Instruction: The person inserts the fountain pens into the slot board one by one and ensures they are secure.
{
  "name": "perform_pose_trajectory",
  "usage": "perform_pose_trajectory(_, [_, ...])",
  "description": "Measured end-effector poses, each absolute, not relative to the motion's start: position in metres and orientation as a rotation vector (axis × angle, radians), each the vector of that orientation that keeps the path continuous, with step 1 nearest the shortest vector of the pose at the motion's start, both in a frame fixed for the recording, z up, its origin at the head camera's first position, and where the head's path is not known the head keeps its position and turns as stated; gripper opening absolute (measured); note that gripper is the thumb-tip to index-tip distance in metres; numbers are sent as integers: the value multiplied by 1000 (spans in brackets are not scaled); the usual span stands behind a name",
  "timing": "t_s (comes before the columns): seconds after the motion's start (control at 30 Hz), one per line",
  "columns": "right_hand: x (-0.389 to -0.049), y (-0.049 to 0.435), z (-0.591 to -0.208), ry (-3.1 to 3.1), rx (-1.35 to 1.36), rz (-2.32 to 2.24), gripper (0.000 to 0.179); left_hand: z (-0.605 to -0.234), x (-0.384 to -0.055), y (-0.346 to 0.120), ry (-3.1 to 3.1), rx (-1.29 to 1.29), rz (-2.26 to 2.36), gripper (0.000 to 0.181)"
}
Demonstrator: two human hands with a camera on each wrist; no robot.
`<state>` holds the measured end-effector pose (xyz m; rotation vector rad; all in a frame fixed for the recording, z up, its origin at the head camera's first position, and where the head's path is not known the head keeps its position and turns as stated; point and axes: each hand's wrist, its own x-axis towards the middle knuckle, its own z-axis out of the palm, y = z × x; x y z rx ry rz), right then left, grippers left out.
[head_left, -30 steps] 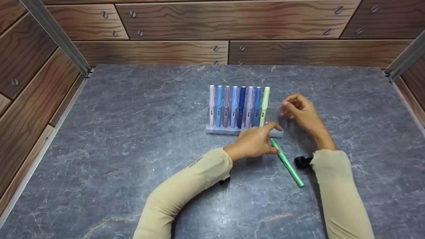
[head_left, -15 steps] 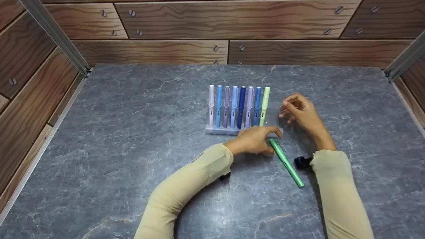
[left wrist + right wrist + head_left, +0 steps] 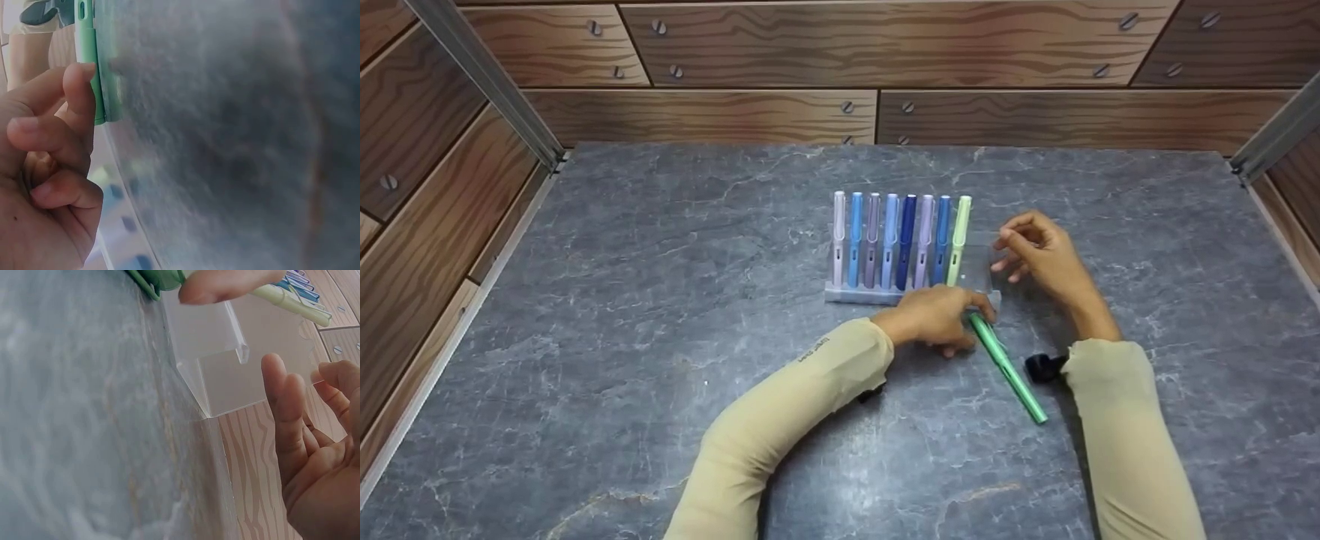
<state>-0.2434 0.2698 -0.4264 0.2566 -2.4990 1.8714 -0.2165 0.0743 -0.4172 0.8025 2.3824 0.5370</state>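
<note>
A green pen lies slanted on the table in front of a clear pen stand. My left hand is bent at the pen's upper end; in the left wrist view a fingertip touches the green pen, with no grip visible round it. At the stand's right upper corner, my right hand pinches the clear edge between thumb and finger. The right wrist view shows the stand's bare end beside that hand. Part of the stand's front is hidden behind my left hand.
Several pens stand upright in a row in the stand, from a pale lilac pen at left to a light green pen at right. A grey marbled table lies beneath, with wood-patterned walls behind it.
My left hand has shifted slightly, its index finger bending down toward the green pen's end while the thumb drew back left. My right hand, the stand and the pens hold their places.
</note>
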Motion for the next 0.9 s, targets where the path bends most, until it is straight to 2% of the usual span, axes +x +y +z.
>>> perform_pose_trajectory(0.6, [-243,270,-426,-2536,244,1836,29,-421,-217,73,2413,891,482,18])
perform_pose_trajectory(0.8, [-243,269,-426,-2547,239,1798,18,-420,-218,70,2394,914,483,17])
perform_pose_trajectory(0.9, [-244,270,-426,-2546,243,1783,18,-419,-218,69,2398,930,456,17])
